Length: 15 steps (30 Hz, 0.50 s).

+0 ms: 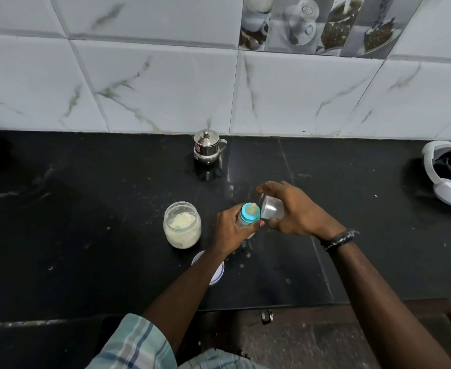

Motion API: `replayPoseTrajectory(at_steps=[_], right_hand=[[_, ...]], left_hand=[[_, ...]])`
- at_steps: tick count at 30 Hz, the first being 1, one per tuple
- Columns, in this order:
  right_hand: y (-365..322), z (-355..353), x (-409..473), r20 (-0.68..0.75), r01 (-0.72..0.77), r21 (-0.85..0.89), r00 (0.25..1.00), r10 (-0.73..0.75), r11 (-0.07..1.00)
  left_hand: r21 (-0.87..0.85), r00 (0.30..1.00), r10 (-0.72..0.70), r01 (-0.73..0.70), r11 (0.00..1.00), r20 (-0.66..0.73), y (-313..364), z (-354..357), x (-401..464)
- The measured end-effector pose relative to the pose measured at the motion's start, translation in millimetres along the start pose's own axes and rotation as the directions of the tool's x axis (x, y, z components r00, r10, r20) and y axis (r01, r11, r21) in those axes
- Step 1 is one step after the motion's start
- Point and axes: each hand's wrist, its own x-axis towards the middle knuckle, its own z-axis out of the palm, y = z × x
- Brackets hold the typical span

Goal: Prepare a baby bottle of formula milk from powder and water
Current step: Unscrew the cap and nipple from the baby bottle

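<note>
My left hand (pixel 228 230) grips a baby bottle (pixel 248 214) with a blue collar and teat, upright above the black counter. My right hand (pixel 293 211) holds the clear plastic bottle cap (pixel 271 207), tilted, just right of the teat and close to it. An open glass jar of pale formula powder (pixel 182 225) stands on the counter to the left of the bottle. Its white lid (pixel 215 272) lies flat nearer me, partly hidden under my left forearm.
A small lidded steel pot (pixel 207 149) stands at the back by the tiled wall. A white and grey headset-like object (pixel 448 174) lies at the far right. Powder specks dot the counter (pixel 85 209). The counter's front edge runs below my arms.
</note>
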Motion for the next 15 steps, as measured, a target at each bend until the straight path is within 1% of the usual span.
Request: replayPoseTrajectory(at_steps=[3,6,9,12,15], right_hand=[[14,18,-20,-0.123,-0.041,0.216,0.99,0.069,0.975],[29,42,-36,-0.259,-0.091,0.352,0.947,0.19,0.931],[42,67,-47,-0.308,-0.13,0.507,0.896,0.321,0.852],[53,85,-55,-0.338,-0.158,0.571,0.849,0.406,0.806],[63,95,-60,-0.356,-0.197,0.539,0.828,0.433,0.819]], left_hand=[[0.016,1.0,0.001,-0.001,1.0,0.005,-4,2,-1],[0.036,1.0,0.007,-0.006,0.999,-0.008,-7,4,-1],[0.037,1.0,-0.013,0.013,0.999,-0.01,-9,6,-1],[0.047,1.0,-0.02,0.021,0.999,-0.023,-10,8,-1],[0.049,0.999,-0.019,0.021,0.999,-0.032,-8,7,-2]])
